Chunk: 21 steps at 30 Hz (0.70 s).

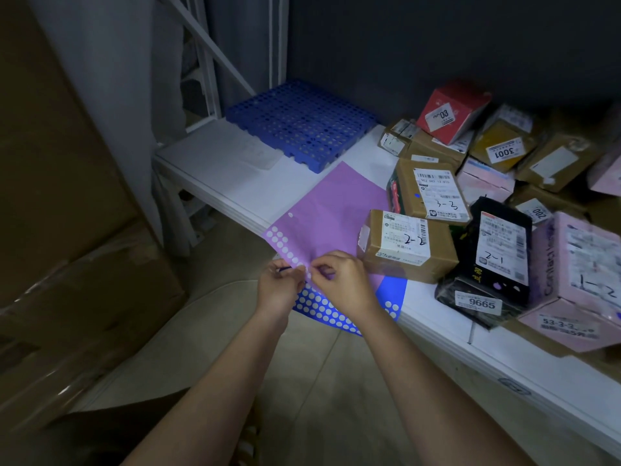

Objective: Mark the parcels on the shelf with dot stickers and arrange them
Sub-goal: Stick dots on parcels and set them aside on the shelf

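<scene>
You see a purple sticker sheet with white dots, a blue sheet beneath, a blue grid pallet, a white shelf, and a red box.

Two sticker sheets lie on the shelf: one purple sheet and one blue sheet. One blue plastic grid sits behind. One red box, one black parcel and several brown and pink boxes crowd the right; the far ones blur beyond counting.

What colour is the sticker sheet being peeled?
Purple, over a blue sheet; head view.
</scene>
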{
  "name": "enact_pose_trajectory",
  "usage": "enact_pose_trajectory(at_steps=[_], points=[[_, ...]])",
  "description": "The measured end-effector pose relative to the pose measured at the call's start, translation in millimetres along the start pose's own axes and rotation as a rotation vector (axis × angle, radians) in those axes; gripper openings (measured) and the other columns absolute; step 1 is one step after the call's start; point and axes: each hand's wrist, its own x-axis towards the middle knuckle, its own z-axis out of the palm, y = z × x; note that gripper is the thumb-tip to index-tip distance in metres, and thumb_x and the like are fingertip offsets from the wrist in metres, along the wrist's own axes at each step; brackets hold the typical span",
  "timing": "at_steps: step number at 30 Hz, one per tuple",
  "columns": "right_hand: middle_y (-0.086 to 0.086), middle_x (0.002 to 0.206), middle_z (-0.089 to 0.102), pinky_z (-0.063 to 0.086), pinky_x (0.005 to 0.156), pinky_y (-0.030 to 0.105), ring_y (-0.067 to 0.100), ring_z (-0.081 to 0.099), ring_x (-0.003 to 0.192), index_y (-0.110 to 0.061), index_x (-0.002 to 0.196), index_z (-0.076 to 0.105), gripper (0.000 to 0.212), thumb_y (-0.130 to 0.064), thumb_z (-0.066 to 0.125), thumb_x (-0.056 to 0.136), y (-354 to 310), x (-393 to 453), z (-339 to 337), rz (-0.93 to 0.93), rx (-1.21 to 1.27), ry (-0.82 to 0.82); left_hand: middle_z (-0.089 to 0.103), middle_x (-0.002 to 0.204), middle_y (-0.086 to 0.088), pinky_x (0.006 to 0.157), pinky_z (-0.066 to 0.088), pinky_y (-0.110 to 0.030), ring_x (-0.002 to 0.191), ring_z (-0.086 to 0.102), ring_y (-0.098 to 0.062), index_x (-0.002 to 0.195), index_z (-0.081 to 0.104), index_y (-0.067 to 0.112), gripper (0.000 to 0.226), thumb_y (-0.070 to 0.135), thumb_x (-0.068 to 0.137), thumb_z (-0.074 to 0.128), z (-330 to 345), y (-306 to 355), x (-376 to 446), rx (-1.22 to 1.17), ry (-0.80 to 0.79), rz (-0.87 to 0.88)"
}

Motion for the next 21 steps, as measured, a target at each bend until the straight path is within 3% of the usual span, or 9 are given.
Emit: enact_pose_trajectory(at_steps=[6, 9, 12, 14, 16, 18, 21], points=[[0.012, 0.09, 0.068, 0.055, 0.074, 0.041, 0.026, 0.065, 0.077, -0.001, 0.091, 0.074, 0.014, -0.011, 0.073, 0.082, 2.1, -1.5, 0.8, 0.008, 0.01, -0.014, 0.063, 0.05, 0.009, 0.071, 0.047, -0.029, 0.063, 0.055, -0.017, 0.07, 0.057, 0.013, 0.024, -0.004, 0.087, 0.06, -0.7, 1.3, -1.9, -0.005, -0.016, -0.013], [0.012, 0.09, 0.068, 0.055, 0.072, 0.04, 0.026, 0.064, 0.078, -0.001, 0.091, 0.073, 0.015, -0.01, 0.074, 0.079, 3.9, -3.1, 0.8, -0.023, 0.0, -0.026, 0.064, 0.062, -0.002, 0.072, 0.047, -0.031, 0.068, 0.055, -0.021, 0.072, 0.058, 0.011, 0.022, -0.006, 0.086, 0.058, -2.6, 0.0, -0.6, -0.027, -0.025, -0.028], [0.007, 0.093, 0.066, 0.054, 0.075, 0.028, 0.021, 0.063, 0.079, -0.003, 0.094, 0.073, 0.02, -0.01, 0.077, 0.075, 6.7, -4.1, -1.1, 0.01, 0.075, -0.042, 0.065, 0.077, -0.011, 0.071, 0.053, -0.027, 0.07, 0.061, -0.02, 0.08, 0.061, 0.007, 0.015, -0.005, 0.088, 0.057, -3.6, -0.8, 1.1, -0.062, -0.063, -0.042], [0.002, 0.093, 0.062, 0.049, 0.075, 0.012, 0.015, 0.061, 0.078, -0.004, 0.097, 0.072, 0.023, -0.009, 0.079, 0.075, 8.4, -5.4, -1.7, 0.044, 0.137, -0.051, 0.066, 0.079, -0.009, 0.064, 0.056, -0.02, 0.069, 0.063, -0.017, 0.08, 0.058, 0.008, 0.016, -0.005, 0.089, 0.056, -2.5, 1.4, 0.5, -0.112, -0.07, -0.048], [-0.001, 0.094, 0.059, 0.045, 0.074, 0.005, 0.01, 0.059, 0.078, -0.003, 0.099, 0.072, 0.025, -0.009, 0.079, 0.076, 9.5, -6.1, -1.3, 0.066, 0.168, -0.049, 0.065, 0.079, -0.007, 0.059, 0.055, -0.016, 0.07, 0.062, -0.015, 0.078, 0.055, 0.01, 0.019, -0.005, 0.09, 0.056, -1.0, 3.9, -1.0, -0.138, -0.05, -0.053], [-0.002, 0.094, 0.058, 0.045, 0.076, 0.006, 0.009, 0.059, 0.079, -0.002, 0.1, 0.072, 0.025, -0.01, 0.078, 0.077, 10.9, -6.7, -0.3, 0.062, 0.178, -0.028, 0.065, 0.082, -0.01, 0.057, 0.055, -0.016, 0.07, 0.063, -0.016, 0.08, 0.055, 0.01, 0.017, -0.004, 0.091, 0.055, 0.4, 4.5, -1.1, -0.141, -0.047, -0.057], [0.001, 0.098, 0.059, 0.049, 0.083, 0.019, 0.017, 0.062, 0.088, -0.003, 0.1, 0.072, 0.023, -0.013, 0.076, 0.08, 12.0, -8.5, 2.9, 0.034, 0.136, 0.007, 0.066, 0.082, -0.01, 0.061, 0.056, -0.018, 0.068, 0.063, -0.016, 0.083, 0.054, 0.012, 0.015, -0.001, 0.091, 0.056, 0.6, 5.1, -1.6, -0.142, -0.048, -0.058]])
